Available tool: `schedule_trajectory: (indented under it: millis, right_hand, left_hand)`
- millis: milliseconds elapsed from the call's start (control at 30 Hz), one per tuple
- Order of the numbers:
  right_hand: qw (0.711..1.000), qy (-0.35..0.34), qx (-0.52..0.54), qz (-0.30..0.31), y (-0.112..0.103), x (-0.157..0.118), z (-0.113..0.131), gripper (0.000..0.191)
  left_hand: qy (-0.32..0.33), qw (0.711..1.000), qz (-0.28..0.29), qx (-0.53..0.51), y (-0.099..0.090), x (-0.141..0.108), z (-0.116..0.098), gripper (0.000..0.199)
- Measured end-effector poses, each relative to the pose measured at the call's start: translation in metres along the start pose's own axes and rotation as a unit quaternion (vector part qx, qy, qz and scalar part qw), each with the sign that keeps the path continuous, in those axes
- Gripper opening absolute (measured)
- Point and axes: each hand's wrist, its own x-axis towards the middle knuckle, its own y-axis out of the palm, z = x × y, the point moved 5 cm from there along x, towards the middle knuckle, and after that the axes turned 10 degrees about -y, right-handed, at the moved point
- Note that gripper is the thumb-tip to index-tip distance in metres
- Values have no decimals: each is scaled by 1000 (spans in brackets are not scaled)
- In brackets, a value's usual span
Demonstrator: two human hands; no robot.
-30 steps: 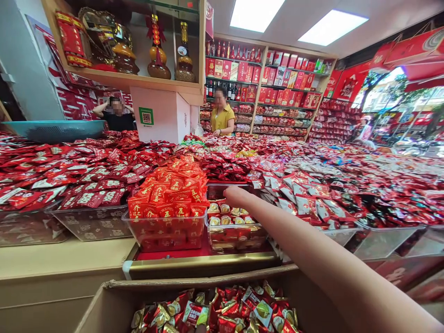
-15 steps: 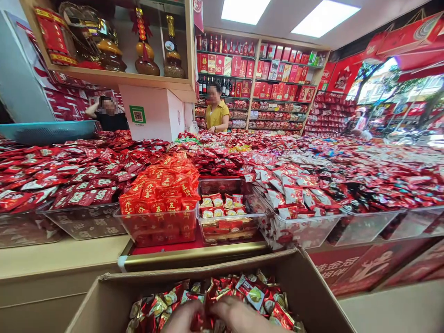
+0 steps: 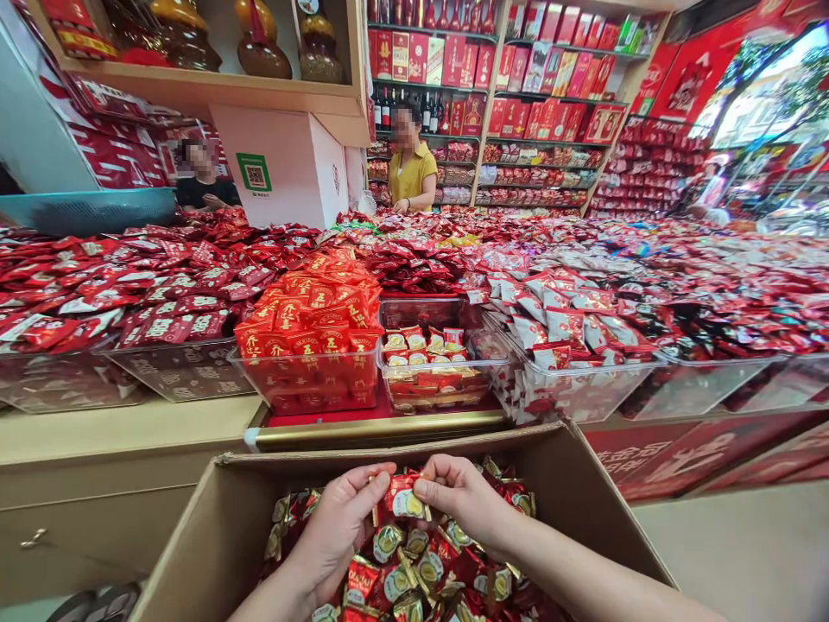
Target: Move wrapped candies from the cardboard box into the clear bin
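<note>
Hands: left hand (image 3: 340,527) and right hand (image 3: 463,497) pinch a candy packet (image 3: 402,501) above the cardboard box (image 3: 213,527); gripping its edges firmly seems wise.

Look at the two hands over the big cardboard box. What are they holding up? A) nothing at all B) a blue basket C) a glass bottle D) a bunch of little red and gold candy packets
D: the left hand and right hand pinch a bunch of red and gold candy packets between them above the cardboard box, which holds many more.
</note>
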Motion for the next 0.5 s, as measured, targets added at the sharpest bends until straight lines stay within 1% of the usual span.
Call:
schedule_trajectory:
  millis: [100,167,233,267,300,333,367,400,433,467,500]
  right_hand:
    - [1000,18,14,-7,0,-1,-5,39]
    - [1000,16,-11,5,1,-2,-7,39]
    - [996,-12,-86,14,-1,-3,-4,33]
    - [987,-49,-154,18,-2,-4,1,29]
    - [966,-102,-237,25,-1,-6,9,25]
    - [932,-163,-322,39,1,-9,17,21]
    - [890,-220,-395,60,5,-13,25,18]
    - [853,-263,-442,87,9,-17,31,16]
    - [835,-286,-457,114,14,-20,35,14]
    - [838,-288,-443,134,16,-22,37,14]
    - [857,-276,-412,140,17,-22,37,14]
  left_hand:
    - [-14,1000,-1,-15,0,0,2,28]
    - [-13,1000,-1,-6,-2,1,2,24]
    - [-12,1000,6,4,-3,1,2,22]
    - [-15,1000,10,6,-2,1,3,24]
    - [-25,1000,11,5,-2,0,3,27]
    - [-38,999,10,-3,-2,-1,4,29]
    - [-50,999,5,-15,-2,-2,6,30]
    - [-58,998,-2,-29,-3,-2,8,30]
    - [-60,997,-8,-39,-4,-2,9,29]
    - [-53,998,-15,-40,-4,-2,10,29]
    - [-37,999,-21,-30,-5,-2,11,30]
